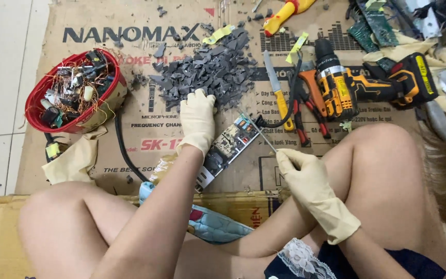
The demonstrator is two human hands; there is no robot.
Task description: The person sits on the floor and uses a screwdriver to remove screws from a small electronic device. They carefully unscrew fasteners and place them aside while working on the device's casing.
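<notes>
The circuit board (226, 149) lies on the cardboard (145, 129), its long axis running from 7 to 1 o'clock. The left hand (197, 121) presses flat, fingers spread, at its 10 o'clock side. The right hand (305, 178), at 4 o'clock, is clamped on a thin tool (258, 132) whose tip meets the board's far end.

I saw matt cream rubber gloves on my left hand (197, 121) and right hand (305, 178). The cardboard sheet (145, 150) looked dull brown paper. The grey shards (207, 70) were matt plastic, the red basket (73, 93) glossy plastic, and the drill (357, 85) had shiny yellow plastic and metal.
</notes>
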